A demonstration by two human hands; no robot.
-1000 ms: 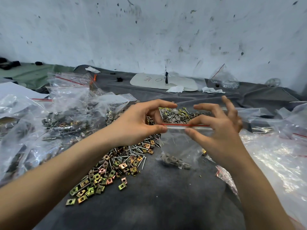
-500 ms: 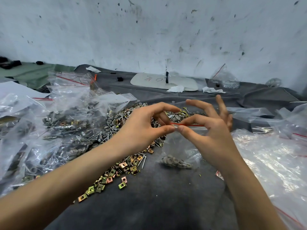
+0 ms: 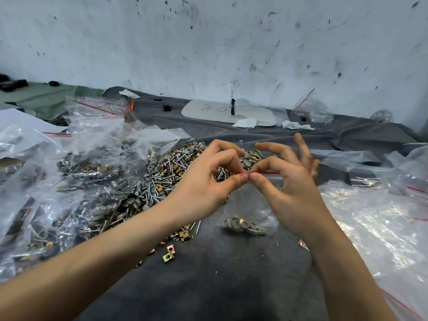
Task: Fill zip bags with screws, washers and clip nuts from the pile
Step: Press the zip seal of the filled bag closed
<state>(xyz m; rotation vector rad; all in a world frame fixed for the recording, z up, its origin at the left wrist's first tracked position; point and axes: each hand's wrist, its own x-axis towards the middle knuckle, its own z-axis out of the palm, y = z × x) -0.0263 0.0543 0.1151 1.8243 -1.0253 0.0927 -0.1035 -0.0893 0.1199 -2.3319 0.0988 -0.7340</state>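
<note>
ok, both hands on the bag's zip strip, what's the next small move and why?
Probably slide the right hand rightward along the red strip to press it shut: both pinches meet at its left end, left hand anchoring, parts already in the bag.

Your left hand and right hand pinch the bag's red seal, apparently washers inside, beside the pile.

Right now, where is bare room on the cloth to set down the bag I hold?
The grey cloth is bare between your forearms, nearer than the zip bag and stray clip nuts. A narrower strip lies between pile and white board. Filled bags crowd the left, clear bags the right.
</note>
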